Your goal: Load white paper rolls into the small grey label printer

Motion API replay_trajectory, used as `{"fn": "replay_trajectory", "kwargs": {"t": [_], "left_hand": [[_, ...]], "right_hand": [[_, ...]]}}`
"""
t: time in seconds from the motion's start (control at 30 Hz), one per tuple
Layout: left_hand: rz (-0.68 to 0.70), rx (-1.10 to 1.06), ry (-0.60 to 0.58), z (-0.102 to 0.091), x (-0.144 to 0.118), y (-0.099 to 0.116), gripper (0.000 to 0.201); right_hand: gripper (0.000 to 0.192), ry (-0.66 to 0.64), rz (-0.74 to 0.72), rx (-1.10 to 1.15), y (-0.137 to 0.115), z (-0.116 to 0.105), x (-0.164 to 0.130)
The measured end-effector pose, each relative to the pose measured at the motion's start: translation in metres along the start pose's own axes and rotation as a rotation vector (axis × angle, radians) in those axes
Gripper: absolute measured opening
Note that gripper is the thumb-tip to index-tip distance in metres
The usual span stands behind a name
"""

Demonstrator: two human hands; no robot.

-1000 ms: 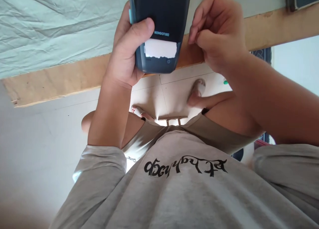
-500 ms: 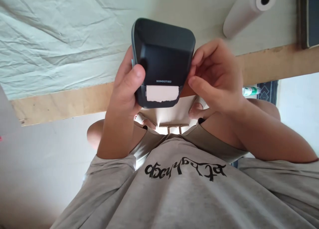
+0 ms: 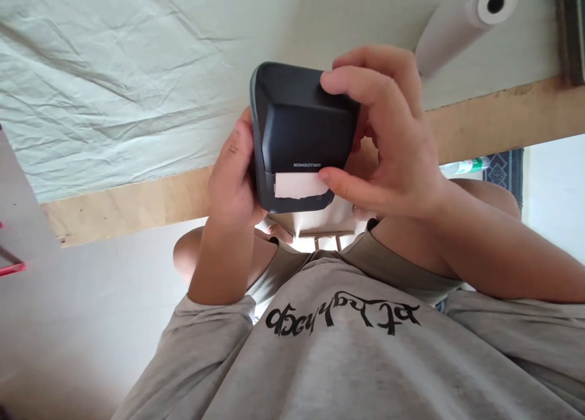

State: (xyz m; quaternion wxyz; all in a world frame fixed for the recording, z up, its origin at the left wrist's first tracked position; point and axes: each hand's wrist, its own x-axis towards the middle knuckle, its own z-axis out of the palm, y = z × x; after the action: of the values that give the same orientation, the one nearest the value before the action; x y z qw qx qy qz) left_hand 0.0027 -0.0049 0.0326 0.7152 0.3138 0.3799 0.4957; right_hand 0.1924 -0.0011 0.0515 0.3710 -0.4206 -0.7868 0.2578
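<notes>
A black label printer [image 3: 311, 130] marked NIIMBOT is held up in front of me, just over the near edge of the table. A strip of white paper [image 3: 297, 185] with a ragged torn edge shows in its slot. My left hand [image 3: 233, 170] grips the printer's left side. My right hand [image 3: 388, 133] spans its right side: one fingertip rests on the top right corner, and the thumb touches the right end of the paper strip. The other right fingers are partly hidden behind the printer.
A white roll [image 3: 457, 36] lies on the cloth-covered table [image 3: 137, 91] at the back right. The table's bare wooden edge [image 3: 137, 210] runs across in front of my knees. A dark-framed object [image 3: 571, 36] stands at the far right, and a plastic bottle [image 3: 466, 165] is below the edge.
My right hand has moved from the printer's right edge onto its face, thumb to the paper and fingertip to the upper corner. The printer sits slightly lower and more tilted in view.
</notes>
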Motion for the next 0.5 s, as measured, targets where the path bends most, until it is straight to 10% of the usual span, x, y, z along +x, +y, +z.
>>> {"fn": "replay_trajectory", "kwargs": {"t": [0.33,0.5], "left_hand": [[0.131,0.073,0.113,-0.008,-0.001,-0.006,0.045],[0.186,0.057,-0.135,-0.002,0.002,-0.005,0.047]], "right_hand": [[0.058,0.022,-0.076,-0.04,0.004,0.004,0.0],[0.05,0.217,0.044,-0.037,-0.005,-0.006,-0.004]]}}
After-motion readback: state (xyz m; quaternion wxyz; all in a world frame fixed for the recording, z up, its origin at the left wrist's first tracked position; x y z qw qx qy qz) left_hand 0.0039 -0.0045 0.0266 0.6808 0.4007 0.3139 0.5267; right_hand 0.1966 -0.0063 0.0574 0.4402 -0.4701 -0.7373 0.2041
